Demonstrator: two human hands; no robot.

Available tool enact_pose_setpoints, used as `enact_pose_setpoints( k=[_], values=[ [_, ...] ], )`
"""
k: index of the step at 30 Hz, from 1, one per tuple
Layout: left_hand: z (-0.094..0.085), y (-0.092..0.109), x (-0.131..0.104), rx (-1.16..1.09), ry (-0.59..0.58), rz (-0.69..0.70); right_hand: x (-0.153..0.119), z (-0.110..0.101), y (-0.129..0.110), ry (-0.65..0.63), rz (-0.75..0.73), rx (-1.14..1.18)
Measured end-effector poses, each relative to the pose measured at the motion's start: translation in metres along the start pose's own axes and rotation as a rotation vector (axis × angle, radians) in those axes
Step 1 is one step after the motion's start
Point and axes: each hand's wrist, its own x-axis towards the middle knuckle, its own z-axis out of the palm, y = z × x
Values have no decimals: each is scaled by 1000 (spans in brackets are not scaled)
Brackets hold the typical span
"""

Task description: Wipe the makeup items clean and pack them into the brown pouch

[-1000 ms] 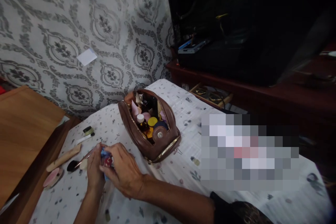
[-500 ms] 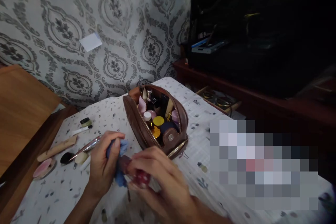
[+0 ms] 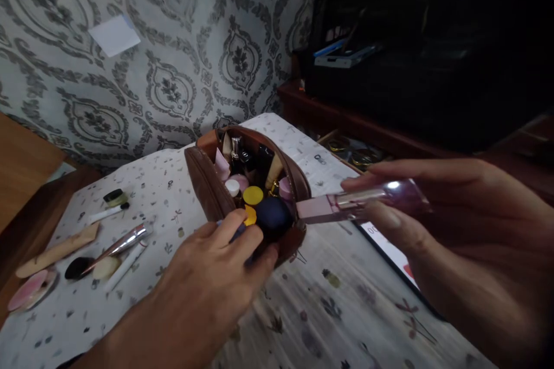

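A brown toiletry bag (image 3: 212, 187) lies unzipped, filled with cosmetics. Inside are a yellow-lidded jar (image 3: 253, 195), a white-capped bottle (image 3: 232, 187) and a dark blue rounded item (image 3: 273, 214). At the bag's near end, my left hand (image 3: 212, 277) has its fingers curled at the opening. Bits of blue cloth (image 3: 238, 232) show between those fingers; most of it is hidden. My right hand (image 3: 459, 230) pinches a slim, shiny pink cosmetic tube (image 3: 359, 200) between thumb and fingers. The tube lies nearly level, its pale end pointing at the bag's right side.
To the left lie a makeup brush (image 3: 116, 248), a pink compact (image 3: 32, 291), a beige tube (image 3: 58, 251), a white tube (image 3: 125, 265) and a small dark-lidded jar (image 3: 114, 198). Partly under my right hand is a phone or tablet (image 3: 389, 253). A dark cabinet (image 3: 298, 98) stands behind.
My hands have moved apart. The left one went from left of the bag to its opening with the blue cloth; the right one swung out right and up, still holding a small cosmetic item.
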Motion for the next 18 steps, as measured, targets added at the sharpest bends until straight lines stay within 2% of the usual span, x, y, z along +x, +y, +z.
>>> enact_pose_setpoints(
  k=[9,12,15,18],
  values=[
    [19,0,-13,-37,111,-70,23,16,5,-242,-86,13],
    [17,-3,-17,-8,150,-65,39,22,1,-297,-128,21],
    [10,-10,-21,69,104,-22,60,30,-3,-337,-222,35],
    [6,-15,-23,136,133,-71,81,43,-7,-389,-243,33]
  ],
)
